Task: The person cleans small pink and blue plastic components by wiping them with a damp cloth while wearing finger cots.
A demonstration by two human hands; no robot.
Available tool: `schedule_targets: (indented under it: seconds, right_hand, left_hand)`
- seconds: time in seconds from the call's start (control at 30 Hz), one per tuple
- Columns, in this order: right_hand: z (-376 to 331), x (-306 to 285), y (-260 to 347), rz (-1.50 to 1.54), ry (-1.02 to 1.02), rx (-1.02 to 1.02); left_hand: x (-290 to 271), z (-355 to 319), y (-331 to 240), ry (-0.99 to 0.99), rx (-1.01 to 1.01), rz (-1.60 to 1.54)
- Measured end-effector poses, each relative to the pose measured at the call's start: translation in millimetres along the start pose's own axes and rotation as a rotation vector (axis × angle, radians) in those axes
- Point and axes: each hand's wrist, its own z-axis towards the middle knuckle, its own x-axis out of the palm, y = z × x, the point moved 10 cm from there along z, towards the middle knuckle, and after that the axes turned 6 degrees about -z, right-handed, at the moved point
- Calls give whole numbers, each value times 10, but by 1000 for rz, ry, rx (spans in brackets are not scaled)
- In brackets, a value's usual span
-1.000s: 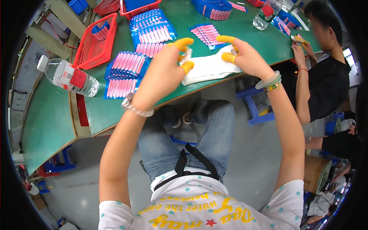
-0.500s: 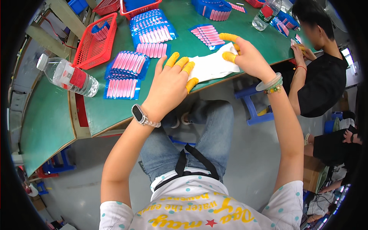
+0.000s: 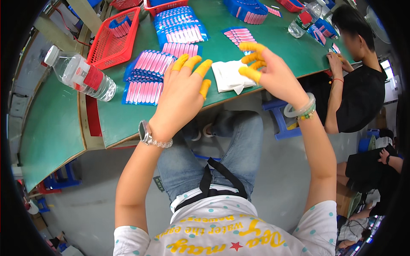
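Note:
My left hand (image 3: pixel 181 87), with yellow finger cots on several fingers, is held over the table beside blue sheets (image 3: pixel 147 68) bearing rows of pink rounded strips. Its fingers are stretched and apart, with nothing in them. A folded white cloth or tissue (image 3: pixel 227 77) lies near the table's front edge, between my hands. Over its right end is my right hand (image 3: pixel 275 74), also in yellow finger cots, fingers bent but apart. Whether its thumb touches the white piece I cannot tell. Behind this hand, another sheet of pink strips (image 3: pixel 239 35) is partly covered.
A clear water bottle (image 3: pixel 81 74) and a red plastic basket (image 3: pixel 115 40) stand at the left. More blue sheets (image 3: pixel 181 27) and a curved blue band with pink strips (image 3: pixel 247 12) lie farther back. At the right, a person (image 3: pixel 356 89) works beside another bottle (image 3: pixel 304 19) and a blue stool (image 3: pixel 279 121).
My left hand has drawn back left, off the white cloth. The cloth now looks smaller and more compactly folded. My right hand has stayed near its right end, with its fingers more bent.

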Motion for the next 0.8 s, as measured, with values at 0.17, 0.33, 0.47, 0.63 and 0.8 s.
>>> schedule_targets:
  seconds: [0.17,0.33,0.47,0.63,0.8]
  right_hand:
    - [-301,113,115,-560,-63,-330]
    - [-260,150,94,-610,-134,-383]
    - [-140,100,145,-461,-234,-389]
    - [-150,268,78,-464,-163,-356]
    - [-157,223,-4,-445,-210,-321]
  left_hand:
    - [187,227,-55,9,39,-110]
    - [369,321,-29,112,43,-119]
    - [396,352,22,147,15,-114]
    - [398,303,59,165,13,-63]
    - [309,251,-181,139,63,-129]
